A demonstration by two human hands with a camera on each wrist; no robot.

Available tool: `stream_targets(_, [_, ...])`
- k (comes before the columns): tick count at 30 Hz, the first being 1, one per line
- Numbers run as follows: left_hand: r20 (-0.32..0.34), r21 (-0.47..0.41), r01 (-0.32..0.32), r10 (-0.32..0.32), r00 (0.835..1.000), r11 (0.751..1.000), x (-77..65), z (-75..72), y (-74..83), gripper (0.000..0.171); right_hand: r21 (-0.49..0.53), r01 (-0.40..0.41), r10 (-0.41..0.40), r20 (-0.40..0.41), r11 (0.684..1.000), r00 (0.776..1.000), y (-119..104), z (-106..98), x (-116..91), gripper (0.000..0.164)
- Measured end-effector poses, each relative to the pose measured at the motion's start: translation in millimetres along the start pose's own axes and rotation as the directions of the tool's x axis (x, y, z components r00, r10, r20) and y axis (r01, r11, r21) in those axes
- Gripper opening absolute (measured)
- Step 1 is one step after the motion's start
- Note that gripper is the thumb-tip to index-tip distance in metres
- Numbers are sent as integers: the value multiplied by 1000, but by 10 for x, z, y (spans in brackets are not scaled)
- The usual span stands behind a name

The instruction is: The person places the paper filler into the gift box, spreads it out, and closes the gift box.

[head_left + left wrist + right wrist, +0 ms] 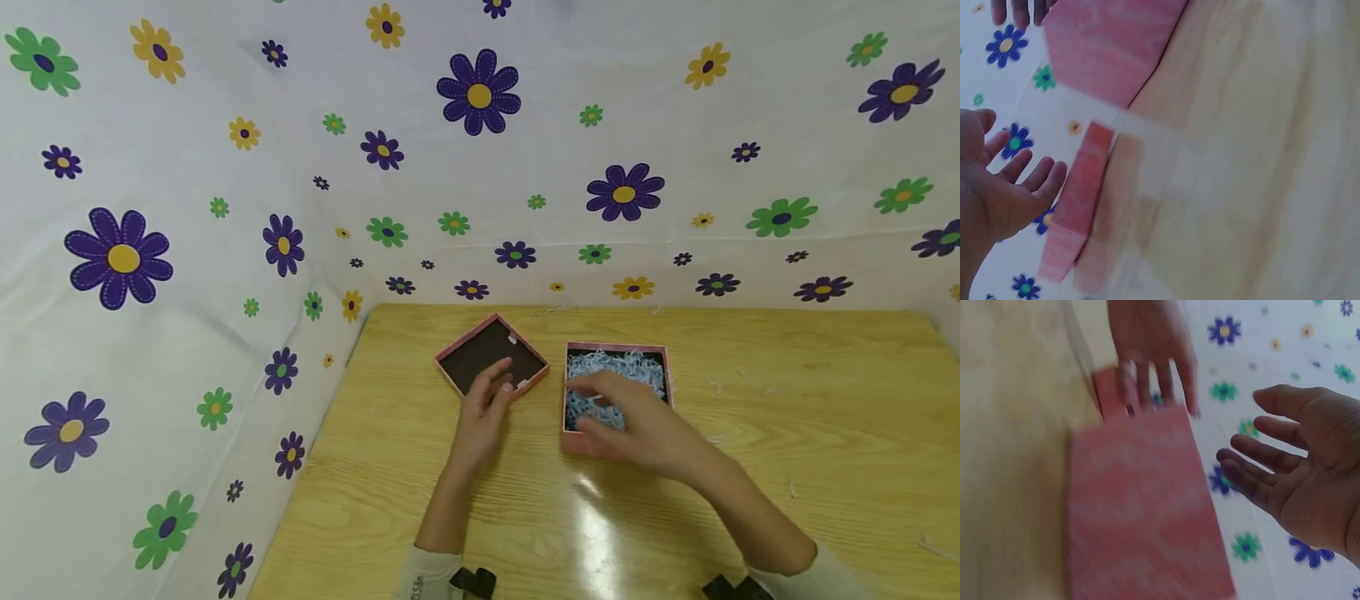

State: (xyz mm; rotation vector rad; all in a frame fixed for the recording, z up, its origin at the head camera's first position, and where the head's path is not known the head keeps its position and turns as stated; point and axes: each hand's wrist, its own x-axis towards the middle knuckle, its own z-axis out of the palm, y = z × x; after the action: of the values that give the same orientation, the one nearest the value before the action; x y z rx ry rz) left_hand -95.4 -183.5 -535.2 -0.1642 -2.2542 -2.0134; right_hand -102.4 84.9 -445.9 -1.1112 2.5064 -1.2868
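Note:
A pink box (588,443) stands on the wooden table, filled with light-blue shredded paper (600,364). Over its near part hovers my right hand (637,425), fingers loosely bent and holding nothing; in the right wrist view the hand (1310,469) is apart from the pink box side (1141,506). Left of the box lies its lid (480,354), dark inside up and turned at an angle. My left hand (483,412) is at the lid's near edge with relaxed fingers and no object in them. The left wrist view shows that hand (1010,187) beside the lid's pink side (1082,187).
White paper shreds (716,386) are scattered over the table (825,433), mostly to the right of the box. A white cloth (540,167) printed with flowers hangs behind the table and along its left side.

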Motion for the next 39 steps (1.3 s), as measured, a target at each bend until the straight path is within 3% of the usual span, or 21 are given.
stream_targets(2, [-31, 25, -17, 18, 999, 1000, 4, -230, 31, 43, 146, 22, -26, 24, 989, 999, -83, 236, -35, 43])
stream_targets(5, [-99, 83, -17, 25, 995, 996, 36, -541, 42, 42, 278, -22, -13, 122, 960, 992, -153, 594, -65, 54])
stream_targets(8, [-179, 167, 30, 0, 984, 986, 100, -761, -17, 43, 306, -119, 63, 186, 945, 981, -144, 894, -55, 73])
stream_targets(11, [-232, 217, 134, -82, 969, 967, 124, -860, -119, 50, 265, -194, 157, 155, 945, 975, -103, 1138, -3, 87])
stream_targets(15, [-235, 210, 303, -253, 939, 930, 27, -765, -218, 67, 245, -234, 229, 46, 941, 972, -41, 1354, 114, 98])
stream_targets(18, [-214, 211, 353, -309, 927, 911, -54, -603, -257, 73, 254, -241, 261, -47, 936, 964, 23, 1435, 210, 103])
stream_targets(21, [-224, 242, 341, -290, 930, 908, -75, -481, -267, 70, 255, -255, 292, -121, 933, 949, 93, 1473, 299, 104])
stream_targets(24, [-256, 281, 337, -268, 929, 899, -61, -447, -261, 66, 278, -283, 332, -149, 918, 931, 147, 1503, 379, 104])
stream_targets(31, [-258, 301, 346, -274, 927, 888, -47, -457, -257, 64, 292, -372, 413, -94, 881, 906, 214, 1527, 444, 101])
stream_targets(39, [-258, 316, 315, -238, 936, 895, -107, -469, -232, 63, 284, -317, 361, -117, 905, 925, 157, 1509, 325, 102])
